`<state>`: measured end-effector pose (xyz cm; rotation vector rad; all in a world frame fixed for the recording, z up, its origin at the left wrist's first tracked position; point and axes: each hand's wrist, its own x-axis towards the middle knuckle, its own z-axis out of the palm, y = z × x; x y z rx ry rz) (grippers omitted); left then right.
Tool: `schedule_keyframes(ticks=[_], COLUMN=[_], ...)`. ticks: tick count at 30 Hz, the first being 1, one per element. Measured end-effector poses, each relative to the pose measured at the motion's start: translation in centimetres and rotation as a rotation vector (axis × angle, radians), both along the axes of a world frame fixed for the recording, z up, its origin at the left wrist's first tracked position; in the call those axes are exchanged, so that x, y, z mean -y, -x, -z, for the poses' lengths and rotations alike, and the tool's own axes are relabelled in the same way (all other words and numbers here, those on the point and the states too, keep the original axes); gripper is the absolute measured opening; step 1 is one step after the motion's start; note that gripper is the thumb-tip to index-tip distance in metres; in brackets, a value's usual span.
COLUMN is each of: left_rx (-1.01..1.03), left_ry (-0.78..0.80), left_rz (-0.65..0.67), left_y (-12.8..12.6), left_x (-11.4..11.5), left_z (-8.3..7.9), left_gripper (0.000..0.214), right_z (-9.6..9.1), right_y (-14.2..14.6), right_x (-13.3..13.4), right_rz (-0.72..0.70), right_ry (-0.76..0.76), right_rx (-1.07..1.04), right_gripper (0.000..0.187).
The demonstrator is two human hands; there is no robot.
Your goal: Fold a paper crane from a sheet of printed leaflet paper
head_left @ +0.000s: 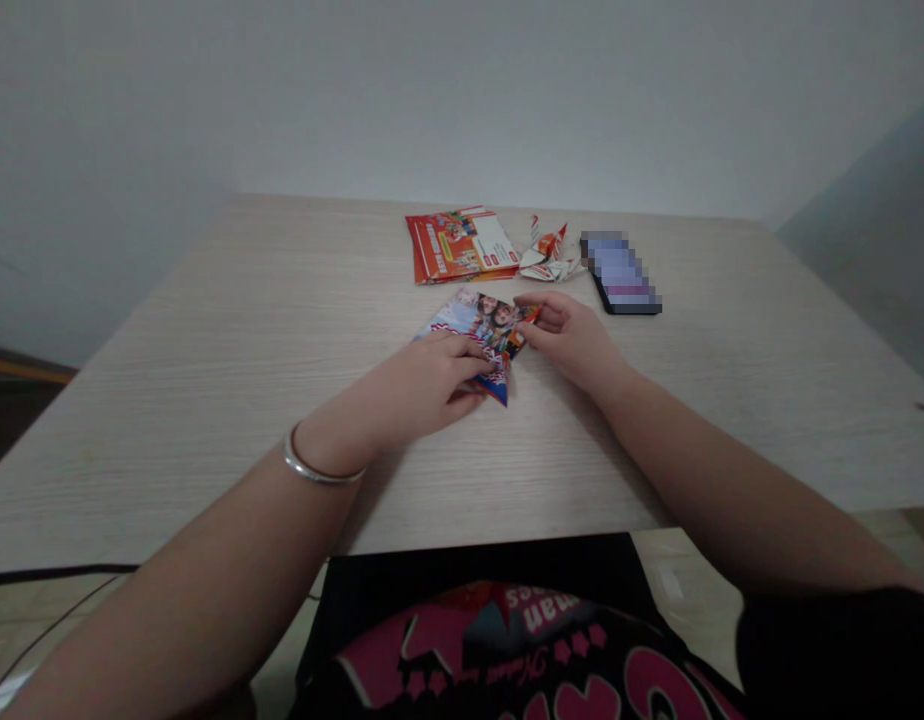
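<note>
A printed, colourful sheet of paper (483, 325), partly folded, lies on the wooden table (244, 330) in front of me. My left hand (424, 385) rests on its near left part, fingers curled and pressing the paper down. My right hand (571, 335) pinches the sheet's right corner between thumb and fingers. A silver bangle (316, 470) circles my left wrist.
Further back lie an orange-red printed leaflet (458, 245), a small folded paper figure (548, 255) and a dark phone (621, 272) to its right. A pale wall stands behind the table. A dark cable (57, 575) runs along the table's near left edge.
</note>
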<state>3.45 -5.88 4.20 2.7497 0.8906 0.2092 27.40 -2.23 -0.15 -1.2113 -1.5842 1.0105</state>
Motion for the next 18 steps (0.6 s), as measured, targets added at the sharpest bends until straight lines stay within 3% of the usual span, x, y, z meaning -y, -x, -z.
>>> schedule_keyframes(ticks=[4,9,14,18], left_rx=[0.008,0.005,-0.027,-0.053], left_ry=[0.013,-0.026,-0.096,-0.082], left_rz=[-0.038,-0.014,0.033,0.058], left_y=[-0.2,-0.1,-0.1,-0.2], left_x=[0.0,-0.1,0.1,0.2], left_z=[-0.2,0.2,0.3,-0.1], left_gripper=[0.03,0.029,0.031,0.032], right_z=[0.1,-0.2,-0.8,-0.5], right_y=[0.2,1.0,1.3,1.3], right_x=[-0.1,0.1,0.2,-0.2], right_rz=[0.039,0.092,0.112,0.086], right_ry=[0.025,0.008,-0.053,-0.05], right_rx=[0.006,0.032,0.154,0.104], right_gripper=[0.05,0.031,0.045,0.034])
